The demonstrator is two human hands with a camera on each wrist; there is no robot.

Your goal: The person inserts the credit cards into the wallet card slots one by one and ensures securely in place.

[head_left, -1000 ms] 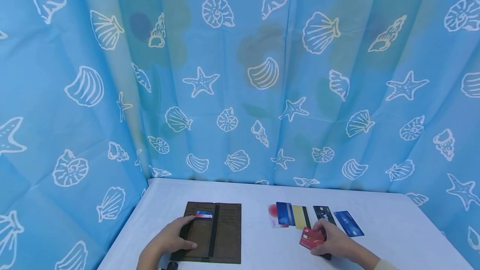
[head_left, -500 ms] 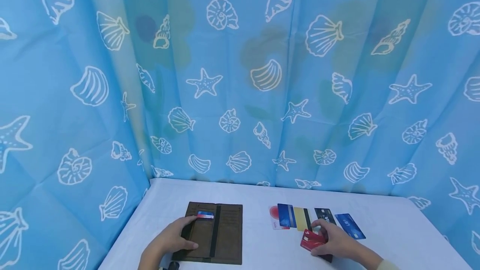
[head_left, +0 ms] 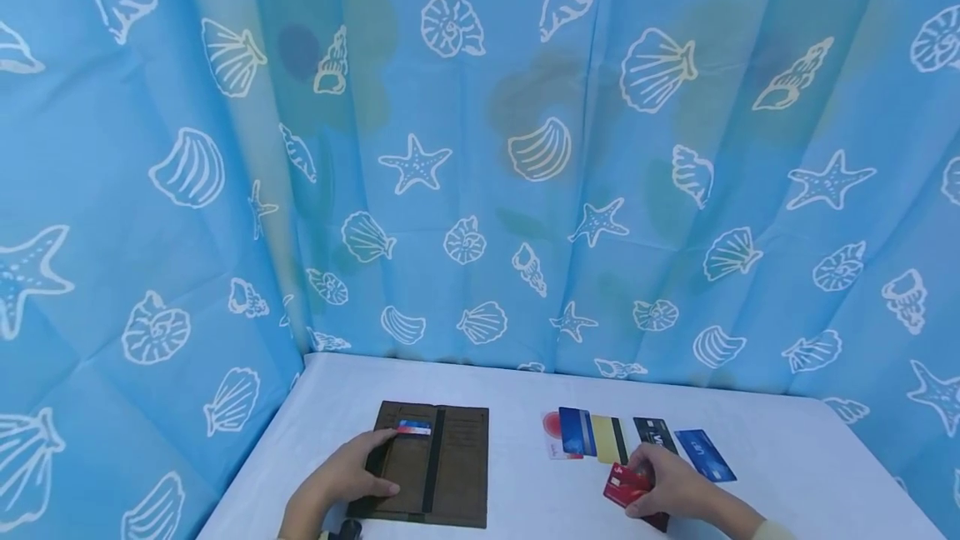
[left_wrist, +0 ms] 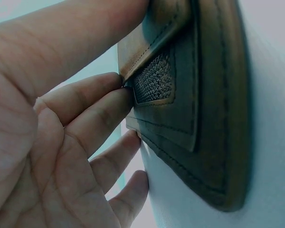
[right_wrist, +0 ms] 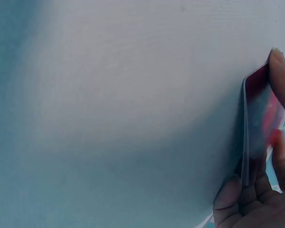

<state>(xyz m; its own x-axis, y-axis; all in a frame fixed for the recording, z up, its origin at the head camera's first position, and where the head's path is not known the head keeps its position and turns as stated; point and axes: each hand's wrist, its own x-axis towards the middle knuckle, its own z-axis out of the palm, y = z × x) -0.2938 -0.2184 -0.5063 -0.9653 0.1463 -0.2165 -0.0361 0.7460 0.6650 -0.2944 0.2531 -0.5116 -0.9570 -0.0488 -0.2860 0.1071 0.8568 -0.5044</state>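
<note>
A brown wallet (head_left: 463,473) lies spread flat on the white table, with a dark strip down its middle. A blue, white and red card (head_left: 414,427) shows in its upper left slot. My left hand (head_left: 339,473) rests on the wallet's left side, its fingertips at the edge and slot in the left wrist view. On the right, my right hand (head_left: 678,482) pinches a red card (head_left: 626,483) between thumb and fingers. A dark part shows under that hand; whether it is a second card I cannot tell. In the right wrist view the card (right_wrist: 257,114) appears nearly edge-on.
Beyond my right hand lie several cards: a white card with a red circle (head_left: 552,425), a blue card (head_left: 576,432), a yellow card (head_left: 606,440), a black card (head_left: 651,430) and another blue card (head_left: 705,455). A blue shell-patterned curtain (head_left: 480,190) surrounds the table (head_left: 517,490).
The whole head view shifts slightly to the right. Both hands keep their places relative to the wallet and the red card.
</note>
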